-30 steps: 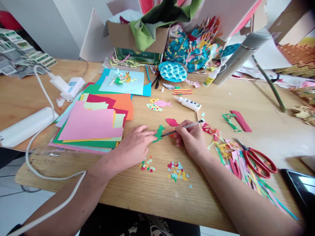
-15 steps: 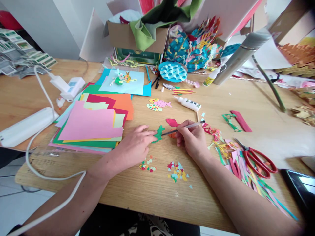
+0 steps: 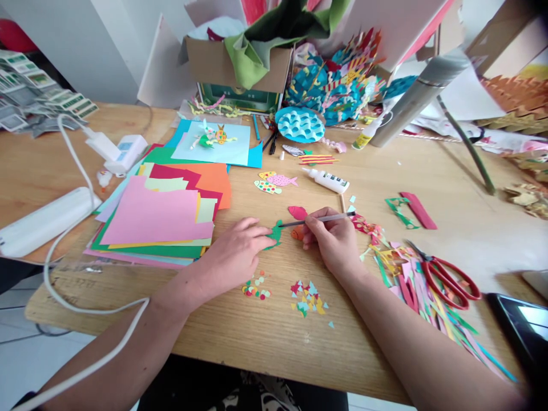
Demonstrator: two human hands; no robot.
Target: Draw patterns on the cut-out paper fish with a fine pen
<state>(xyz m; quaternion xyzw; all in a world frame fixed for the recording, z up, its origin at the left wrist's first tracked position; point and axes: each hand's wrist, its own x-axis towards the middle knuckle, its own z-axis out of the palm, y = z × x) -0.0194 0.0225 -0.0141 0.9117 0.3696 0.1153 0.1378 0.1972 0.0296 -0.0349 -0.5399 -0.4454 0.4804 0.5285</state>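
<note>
A green paper fish (image 3: 276,234) lies on the table under the fingertips of my left hand (image 3: 240,248), whose fingers are stretched out and press it flat. My right hand (image 3: 331,237) grips a pen (image 3: 334,217), its tip on the upper part of the green fish. Just beyond lies a red paper fish (image 3: 297,212), and an orange paper fish (image 3: 297,233) is partly covered by my right hand. Farther back rest a pink dotted fish (image 3: 282,180), a white spotted fish (image 3: 268,187) and a yellow one (image 3: 267,175).
Stacked coloured paper (image 3: 154,211) lies left. A glue bottle (image 3: 329,180) sits behind my right hand. Red-handled scissors (image 3: 449,279) lie on paper scraps (image 3: 422,285) at right. Paper dots (image 3: 257,288) and small triangles (image 3: 309,297) lie in front. A white cable (image 3: 98,311) crosses my left arm.
The pen tip has moved up along the green fish, from its middle towards its upper end. My left hand stays in place.
</note>
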